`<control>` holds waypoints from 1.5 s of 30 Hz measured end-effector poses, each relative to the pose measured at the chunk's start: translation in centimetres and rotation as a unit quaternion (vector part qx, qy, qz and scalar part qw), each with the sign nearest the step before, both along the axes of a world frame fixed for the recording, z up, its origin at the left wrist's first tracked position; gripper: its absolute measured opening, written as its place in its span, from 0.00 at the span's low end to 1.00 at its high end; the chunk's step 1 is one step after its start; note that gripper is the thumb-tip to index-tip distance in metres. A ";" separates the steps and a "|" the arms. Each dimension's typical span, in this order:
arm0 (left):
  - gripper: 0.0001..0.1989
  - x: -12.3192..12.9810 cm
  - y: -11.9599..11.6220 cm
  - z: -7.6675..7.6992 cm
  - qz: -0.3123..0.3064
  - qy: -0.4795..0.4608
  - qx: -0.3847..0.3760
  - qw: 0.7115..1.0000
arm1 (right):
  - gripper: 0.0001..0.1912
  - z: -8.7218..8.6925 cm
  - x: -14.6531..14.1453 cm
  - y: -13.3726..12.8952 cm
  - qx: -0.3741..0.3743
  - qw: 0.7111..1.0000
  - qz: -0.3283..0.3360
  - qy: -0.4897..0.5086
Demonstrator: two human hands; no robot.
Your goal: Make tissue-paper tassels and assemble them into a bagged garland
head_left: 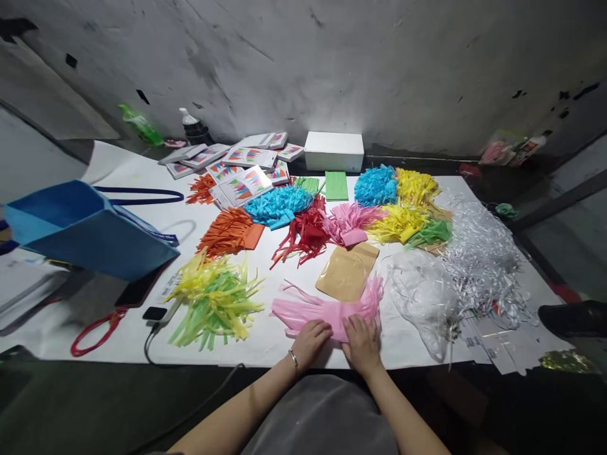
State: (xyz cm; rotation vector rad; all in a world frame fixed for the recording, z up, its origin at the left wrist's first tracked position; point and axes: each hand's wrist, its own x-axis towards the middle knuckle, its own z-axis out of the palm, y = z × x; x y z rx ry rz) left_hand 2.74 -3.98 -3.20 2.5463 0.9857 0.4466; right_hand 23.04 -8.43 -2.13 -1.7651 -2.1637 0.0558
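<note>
A pink fringed tissue sheet [332, 311] lies flat near the table's front edge, its cut strips spreading to the left and right. My left hand [310, 340], with a bracelet at the wrist, rests on its lower edge, fingers curled and pressed together. On the band's right part is my right hand [362, 341], fingers apart over the paper. Whether either hand pinches the sheet is hard to make out. Just behind the sheet lies a brown paper packet [346, 273]. Yellow and green fringed tissue [215, 300] lies to the left.
Coloured tassel bundles, such as an orange one [230, 232] and a red one [308, 229], lie behind. Boxes [249, 157] and a white box [334, 151] stand farther back. A blue bag [90, 230] is left; clear plastic [422, 294] and silvery strands [484, 253] are right.
</note>
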 end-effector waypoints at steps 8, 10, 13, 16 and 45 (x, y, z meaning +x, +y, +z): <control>0.10 -0.1 -0.3 0.1 -0.010 0.034 -0.003 0.999 | 0.15 0.3 4.6 -0.8 0.004 1.000 -0.017 0.002; 0.09 0.0 -0.4 0.3 -0.003 0.041 -0.006 0.999 | 0.18 0.6 5.2 -1.6 0.018 1.000 -0.014 0.008; 0.08 0.3 -0.5 0.7 0.004 0.052 -0.011 0.999 | 0.18 0.7 4.2 -1.5 0.025 0.996 0.082 0.040; 0.06 0.5 -0.4 1.4 0.007 0.063 -0.018 0.998 | 0.13 0.4 2.5 -0.3 0.001 0.984 0.164 0.068; 0.07 1.6 0.4 3.1 0.053 0.094 -0.098 0.989 | 0.08 1.2 2.4 1.7 -0.153 0.978 0.045 0.133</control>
